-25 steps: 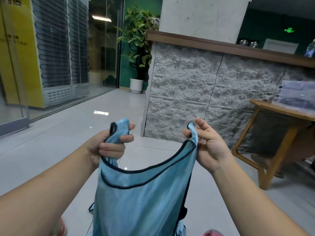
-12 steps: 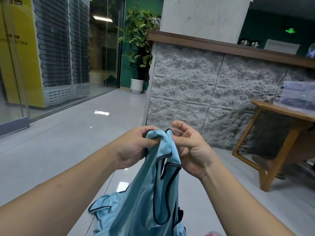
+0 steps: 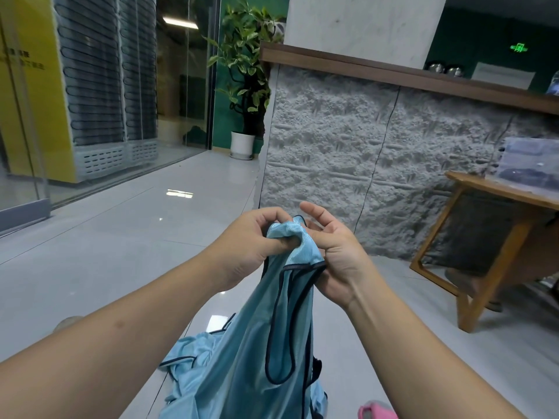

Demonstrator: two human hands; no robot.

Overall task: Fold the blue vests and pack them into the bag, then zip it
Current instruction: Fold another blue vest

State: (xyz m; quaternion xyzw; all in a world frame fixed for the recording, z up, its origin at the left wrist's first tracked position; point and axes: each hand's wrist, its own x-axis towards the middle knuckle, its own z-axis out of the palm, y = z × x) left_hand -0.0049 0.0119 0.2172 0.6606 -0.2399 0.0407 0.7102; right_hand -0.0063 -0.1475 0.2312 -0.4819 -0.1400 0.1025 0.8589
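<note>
**Head view: both shoulder straps gathered in my left hand**

Head view is showing my two bare forearms reaching forward over a pale tiled floor (image 3: pixel 127 237); my left hand (image 3: pixel 251 243) is gripping the blue vest (image 3: pixel 281 337) at its top, fingers curled round the bunched shoulder straps; the vest is hanging straight down from that grip, doubled lengthwise, its dark-trimmed neckline forming a long loop down the front. My right hand (image 3: pixel 335 255) is sitting just beside the bunched straps on their right, palm turned toward the cloth, fingers loosely spread and holding nothing; its palm is touching the fabric's edge, and I cannot tell whether the fingertips are touching too. A second blue vest (image 3: pixel 193 355) is lying crumpled on the floor below, partly hidden behind the hanging one. A dark strap-like shape is peeking out behind the vest's right edge low down; I cannot tell what it is. Something pink (image 3: pixel 375 411) is showing at the bottom edge, between my right forearm and the vest. Ahead, a rough grey stone-faced counter (image 3: pixel 363 152) is carrying a wooden top; a wooden table (image 3: pixel 490 219) is standing to the right against it; a potted plant (image 3: pixel 242 86) is standing at the counter's left corner.
</note>
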